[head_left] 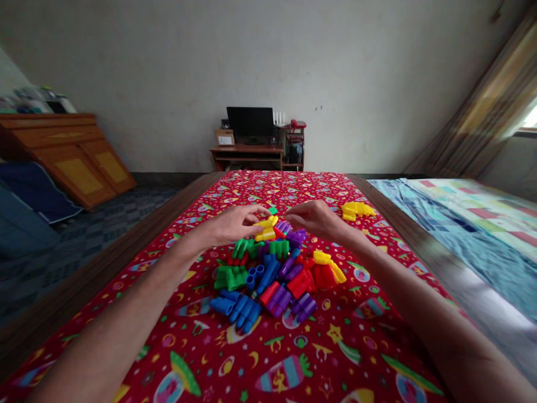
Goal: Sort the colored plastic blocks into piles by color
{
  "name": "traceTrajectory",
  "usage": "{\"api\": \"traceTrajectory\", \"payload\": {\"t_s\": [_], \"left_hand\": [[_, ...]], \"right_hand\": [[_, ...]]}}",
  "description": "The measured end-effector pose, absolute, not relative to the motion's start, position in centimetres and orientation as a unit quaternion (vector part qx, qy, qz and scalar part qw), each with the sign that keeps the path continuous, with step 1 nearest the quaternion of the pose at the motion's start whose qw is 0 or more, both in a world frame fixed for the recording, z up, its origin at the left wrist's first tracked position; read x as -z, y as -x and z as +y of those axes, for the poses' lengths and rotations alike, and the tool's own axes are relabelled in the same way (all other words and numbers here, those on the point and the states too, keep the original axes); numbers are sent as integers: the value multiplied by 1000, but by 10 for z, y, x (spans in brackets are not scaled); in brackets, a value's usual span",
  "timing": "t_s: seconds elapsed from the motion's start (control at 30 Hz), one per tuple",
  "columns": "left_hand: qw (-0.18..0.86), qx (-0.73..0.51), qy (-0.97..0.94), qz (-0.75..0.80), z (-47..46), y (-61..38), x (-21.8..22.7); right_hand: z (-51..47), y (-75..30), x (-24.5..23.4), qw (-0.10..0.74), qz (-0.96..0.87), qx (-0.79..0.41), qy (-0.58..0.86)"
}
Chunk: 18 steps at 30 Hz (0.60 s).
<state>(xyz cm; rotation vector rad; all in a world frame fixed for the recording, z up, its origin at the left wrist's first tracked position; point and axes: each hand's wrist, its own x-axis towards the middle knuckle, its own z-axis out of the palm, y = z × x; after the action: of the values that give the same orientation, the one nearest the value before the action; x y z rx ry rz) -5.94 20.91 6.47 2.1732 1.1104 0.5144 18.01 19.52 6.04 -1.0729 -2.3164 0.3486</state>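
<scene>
At 12 o'clock on the block heap (269, 275), my left hand (235, 225) pinches a yellow block (265, 230), presumably for edge control; my right hand (315, 217), at 1 o'clock, has indeterminable grip.

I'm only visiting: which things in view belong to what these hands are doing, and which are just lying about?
In the work:
yellow plastic block at the left hand
multicoloured pile of plastic blocks, near the right hand too
yellow plastic cluster set apart rightward, probably

Just about:
black rectangular monitor
brown cardboard box
brown wooden cabinet
</scene>
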Motion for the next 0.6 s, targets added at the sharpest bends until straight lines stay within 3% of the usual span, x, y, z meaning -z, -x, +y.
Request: {"api": "traceTrajectory", "payload": {"t_s": [0.23,0.37,0.6], "left_hand": [[351,-333,-791,374,215,38,-36],[339,-343,-797,363,217,29,-20],[164,-278,-862,391,234,41,3]], "right_hand": [[195,-162,-47,325,-819,-198,429],[210,-175,-47,287,-822,-227,436],[231,-255,-61,281,-681,60,673]]}}
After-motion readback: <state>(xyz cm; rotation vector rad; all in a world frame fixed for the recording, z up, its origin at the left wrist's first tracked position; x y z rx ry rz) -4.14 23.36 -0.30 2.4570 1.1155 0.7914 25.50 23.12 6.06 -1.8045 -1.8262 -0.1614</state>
